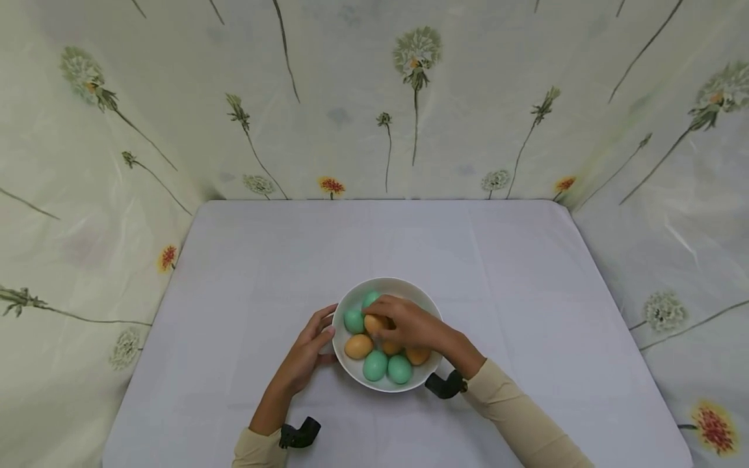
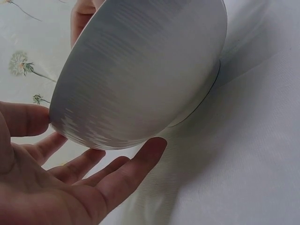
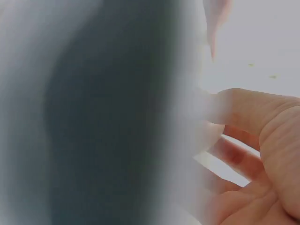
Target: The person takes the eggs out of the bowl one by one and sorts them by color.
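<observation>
A round white bowl holds several orange and green eggs. Inside it, my right hand pinches an orange egg between thumb and fingers; part of that egg is covered by the hand. A green egg lies just left of it, and another orange egg sits in front. Two green eggs rest at the near side. With fingers spread, my left hand touches the bowl's outer left side. The left wrist view shows its thumb at the rim and fingertips along the bowl's wall.
A white cloth covers the table. Floral sheeting stands behind it and along both sides. A black wrist mount sits at my left wrist and another beside my right. A dark blur fills much of the right wrist view.
</observation>
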Demonstrator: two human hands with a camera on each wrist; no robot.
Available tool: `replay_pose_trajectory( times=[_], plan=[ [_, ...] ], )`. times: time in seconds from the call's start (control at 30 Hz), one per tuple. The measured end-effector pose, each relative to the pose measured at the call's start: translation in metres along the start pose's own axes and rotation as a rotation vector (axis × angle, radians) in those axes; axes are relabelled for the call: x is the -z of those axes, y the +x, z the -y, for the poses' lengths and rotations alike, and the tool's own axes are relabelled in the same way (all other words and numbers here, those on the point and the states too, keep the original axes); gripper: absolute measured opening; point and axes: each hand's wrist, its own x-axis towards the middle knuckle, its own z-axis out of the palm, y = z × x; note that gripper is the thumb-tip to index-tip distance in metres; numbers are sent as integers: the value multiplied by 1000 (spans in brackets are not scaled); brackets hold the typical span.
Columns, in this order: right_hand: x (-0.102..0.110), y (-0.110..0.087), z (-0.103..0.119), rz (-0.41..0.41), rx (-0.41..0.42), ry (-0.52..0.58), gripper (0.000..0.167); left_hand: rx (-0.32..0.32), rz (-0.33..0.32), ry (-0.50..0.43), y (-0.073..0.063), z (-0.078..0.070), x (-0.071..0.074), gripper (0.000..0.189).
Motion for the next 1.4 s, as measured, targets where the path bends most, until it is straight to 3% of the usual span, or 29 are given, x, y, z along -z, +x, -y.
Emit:
replay_pose_trajectory(
  times=[0.53,1.1,1.4],
  plan=[
    [36,-18,4,-59,-41,106,45,9,-15,6,0,-3,-2,48],
    [77,-62,-12,-104,-152,115,41,20,-21,9,-2,-1,-5,48],
    [92,-89,-28,-197,-212,100,45,2,-23,17,-4,-2,-8,49]
  ],
)
